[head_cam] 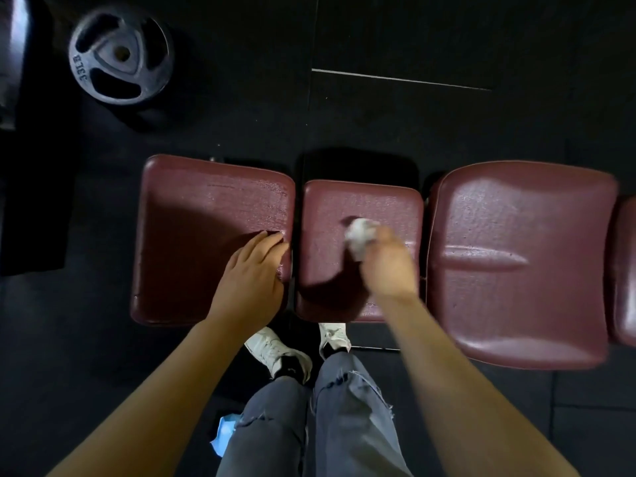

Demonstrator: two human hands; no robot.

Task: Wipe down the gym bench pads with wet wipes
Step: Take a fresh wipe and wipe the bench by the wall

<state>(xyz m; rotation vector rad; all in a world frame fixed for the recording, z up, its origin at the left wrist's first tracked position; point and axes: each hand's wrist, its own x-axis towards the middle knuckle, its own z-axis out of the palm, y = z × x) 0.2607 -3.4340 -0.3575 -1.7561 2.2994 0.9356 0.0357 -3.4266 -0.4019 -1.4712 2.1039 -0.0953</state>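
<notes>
A maroon gym bench runs across the view in separate pads. My right hand [389, 261] grips a crumpled white wet wipe [359, 235] and presses it on the middle pad [364, 204]; the hand is motion-blurred. My left hand [253, 270] lies flat with straight fingers on the right part of the left pad [192, 228]. The left and middle pads show a wet sheen. The large pad [523, 256] lies to the right, untouched by either hand.
A 33 LB weight plate [120, 56] lies on the black rubber floor at the far left. A blue packet [223, 435] lies on the floor by my left leg. My feet in white shoes [275, 349] stand against the bench's near edge. Another pad [626, 270] shows at the right border.
</notes>
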